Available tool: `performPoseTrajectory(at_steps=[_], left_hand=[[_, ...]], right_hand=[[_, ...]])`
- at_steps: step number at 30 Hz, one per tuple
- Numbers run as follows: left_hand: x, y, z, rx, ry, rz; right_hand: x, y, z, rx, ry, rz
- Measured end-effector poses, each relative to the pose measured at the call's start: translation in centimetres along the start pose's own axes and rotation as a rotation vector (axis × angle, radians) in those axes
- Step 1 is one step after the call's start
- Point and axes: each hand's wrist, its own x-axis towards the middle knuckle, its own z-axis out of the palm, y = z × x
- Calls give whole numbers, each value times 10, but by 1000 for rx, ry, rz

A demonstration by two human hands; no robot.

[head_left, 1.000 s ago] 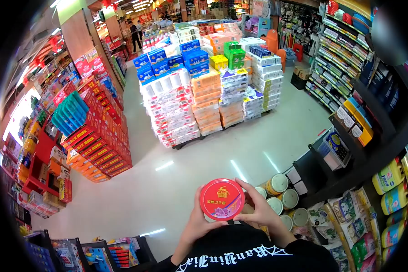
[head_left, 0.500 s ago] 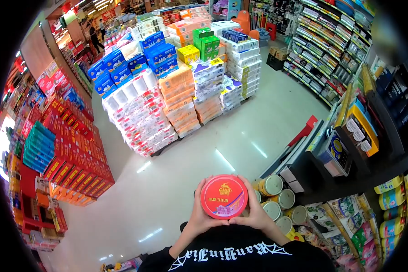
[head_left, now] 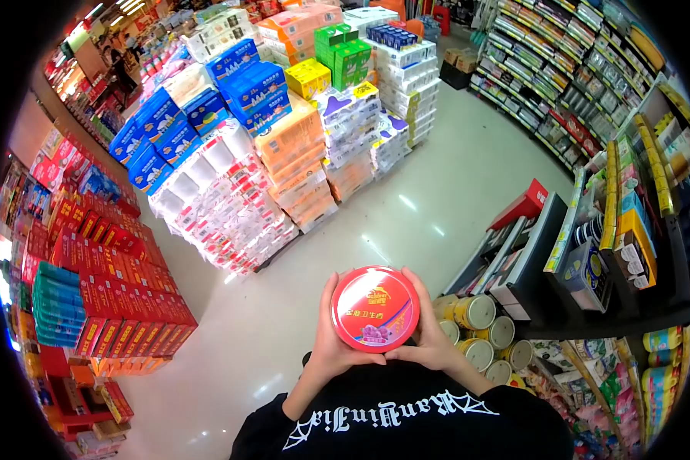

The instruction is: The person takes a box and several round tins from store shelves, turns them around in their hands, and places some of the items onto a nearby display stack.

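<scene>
A round red tin (head_left: 375,308) with a gold deer emblem, Chinese lettering and a purple flower picture on its lid is held in front of my chest. My left hand (head_left: 332,340) is wrapped round its left side, and my right hand (head_left: 431,337) grips the right side. Both thumbs meet near the lower edge of the lid. Its underside is hidden. To the right of my right hand stand several yellowish tins (head_left: 474,313) with pale round tops.
Packs of tissue paper (head_left: 230,203) are stacked high ahead. Stacked red boxes (head_left: 123,284) line the left side. A black shelf (head_left: 629,318) holds goods on the right, with bagged goods below. Pale shiny floor (head_left: 245,330) runs between them.
The tin and both hands sit slightly higher in view, and the lid catches more glare. The surroundings have shifted as my head moved closer to the tissue stacks. The two-handed grip stays the same.
</scene>
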Motion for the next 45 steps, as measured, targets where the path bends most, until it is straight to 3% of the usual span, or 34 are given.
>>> performPoseTrajectory(at_steps=[5,11,21,24,27,29,36,45], left_hand=[[39,-19,-10,-120,50,-52],[117,-39,-8,-11,8,32],[280,-74,68,-143,-29,86],[319,-84,84,51,-103,211],[337,-99,97,136,-135,75],[358,-104,106,208,-179,135],[429,-138,128,198,-288,109],[564,-178,119,183,-279,301]], right_hand=[[41,4,-20,-114,-14,-4],[96,1,-72,-171,14,-44],[176,-53,-221,-321,32,-139],[184,-54,-253,-286,88,-151],[192,-63,-277,-163,148,-84],[198,-69,-291,-26,209,6],[226,-52,-345,-182,407,-78],[337,-56,-394,-336,619,-119]])
